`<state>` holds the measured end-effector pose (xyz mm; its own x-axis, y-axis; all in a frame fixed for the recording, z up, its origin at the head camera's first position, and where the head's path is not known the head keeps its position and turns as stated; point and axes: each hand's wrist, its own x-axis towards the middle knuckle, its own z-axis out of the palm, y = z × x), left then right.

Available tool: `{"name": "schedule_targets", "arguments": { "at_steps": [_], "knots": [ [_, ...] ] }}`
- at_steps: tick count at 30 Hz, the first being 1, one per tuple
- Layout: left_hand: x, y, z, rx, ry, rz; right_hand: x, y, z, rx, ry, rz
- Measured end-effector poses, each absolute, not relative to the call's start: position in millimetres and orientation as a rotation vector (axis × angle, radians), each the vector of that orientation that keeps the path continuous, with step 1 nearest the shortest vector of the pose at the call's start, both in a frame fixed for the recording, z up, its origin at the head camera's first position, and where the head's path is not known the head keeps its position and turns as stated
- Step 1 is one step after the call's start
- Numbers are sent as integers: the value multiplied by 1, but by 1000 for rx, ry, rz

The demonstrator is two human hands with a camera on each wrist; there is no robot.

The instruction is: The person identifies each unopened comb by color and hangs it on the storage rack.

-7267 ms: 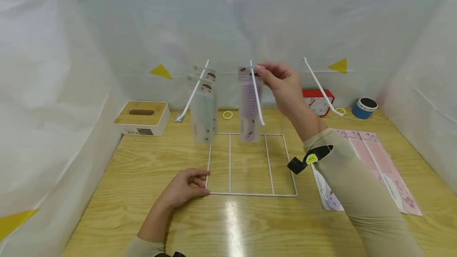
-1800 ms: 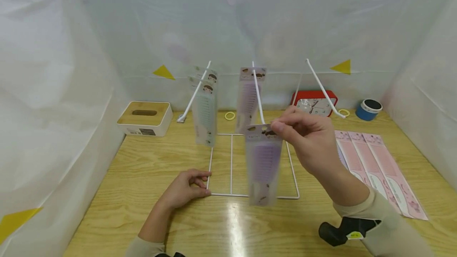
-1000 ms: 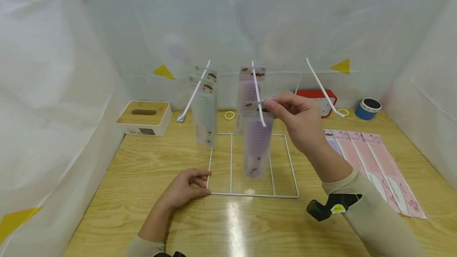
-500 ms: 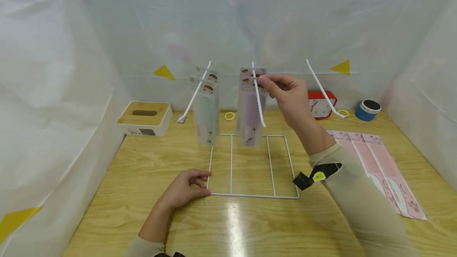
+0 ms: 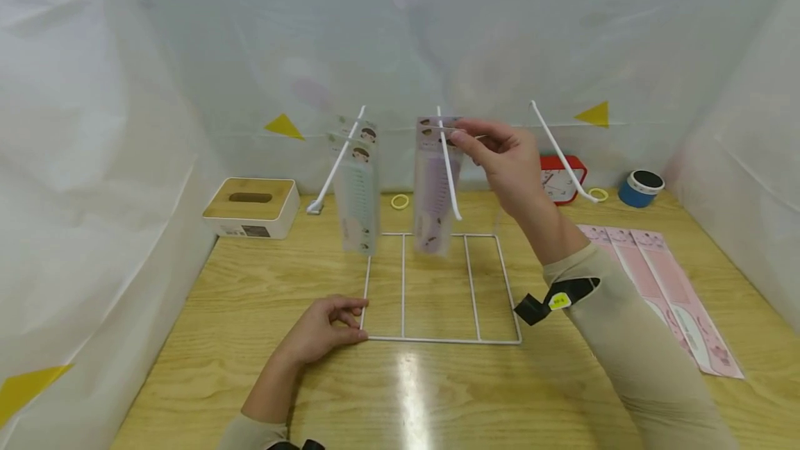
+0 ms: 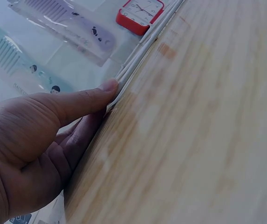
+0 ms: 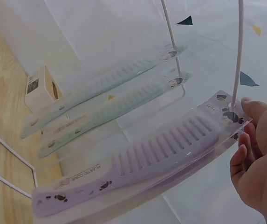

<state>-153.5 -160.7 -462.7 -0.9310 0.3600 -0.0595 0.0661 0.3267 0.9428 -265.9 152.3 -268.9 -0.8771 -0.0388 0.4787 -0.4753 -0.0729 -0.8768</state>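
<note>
The bare white wire hook on the right was free to approach; the red alarm clock stood just behind it.

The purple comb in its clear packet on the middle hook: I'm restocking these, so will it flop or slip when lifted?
The purple plastic comb in its clear packet probably stays stiff and light: the right hand pinches just its top. The glossy sleeve may be slippery.

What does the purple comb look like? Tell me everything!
The purple comb is pale lilac plastic with wide teeth and little dark pictures on its handle. It sits sealed in a clear packet with a printed top. It hangs on the middle white hook, behind which another like it shows. The right hand pinches its top.
</note>
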Motion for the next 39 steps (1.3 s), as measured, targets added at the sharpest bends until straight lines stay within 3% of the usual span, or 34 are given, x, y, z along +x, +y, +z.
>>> {"name": "schedule_targets", "arguments": {
  "at_steps": [17, 29, 39],
  "knots": [
    [-152, -161, -460, 376, 2328, 1637, -226, 198, -363, 389, -2063, 2108],
    [-152, -159, -460, 363, 2330, 1643, -228, 250, -409, 306, -2452, 1753],
    [-152, -160, -460, 367, 2333, 1638, -246, 309, -421, 529, -2702, 1435]
  ]
}}
